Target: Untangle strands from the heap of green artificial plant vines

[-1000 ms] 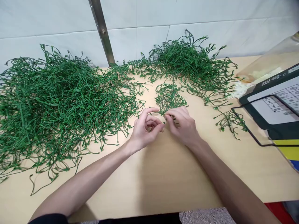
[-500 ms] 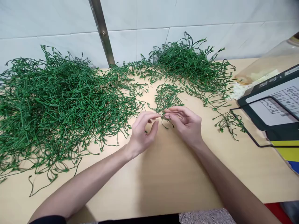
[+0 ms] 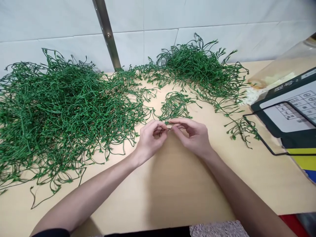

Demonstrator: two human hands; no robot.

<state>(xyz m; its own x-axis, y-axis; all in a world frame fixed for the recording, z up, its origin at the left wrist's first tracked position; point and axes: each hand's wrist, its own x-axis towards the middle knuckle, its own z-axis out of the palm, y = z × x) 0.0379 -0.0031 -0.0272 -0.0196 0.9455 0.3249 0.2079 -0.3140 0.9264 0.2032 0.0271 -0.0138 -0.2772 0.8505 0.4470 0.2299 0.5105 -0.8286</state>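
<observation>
Since half a second ago, the left hand (image 3: pixel 149 141) has brought its thumb and forefinger together, and the small bunch of green stems (image 3: pixel 174 104) has shifted slightly toward the person. On the table (image 3: pixel 180 197), a large heap of green stems (image 3: pixel 61 105) fills the left side, and a second heap (image 3: pixel 197 64) lies against the tiled wall (image 3: pixel 209 13), near a metal post (image 3: pixel 107 33). To the right are some loose stems (image 3: pixel 243 130), partly crossed by a black wire frame (image 3: pixel 288 154), and beyond them a dark labelled box (image 3: pixel 298 135) and white pieces (image 3: pixel 254 95). The small bunch lies just beyond the fingertips, between the two heaps. The left hand seems to pinch a thin stem (image 3: pixel 160 134), whose dark part shows inside its curled fingers. The right hand (image 3: pixel 196 138) is close beside it; whether it grips anything, one cannot tell.
</observation>
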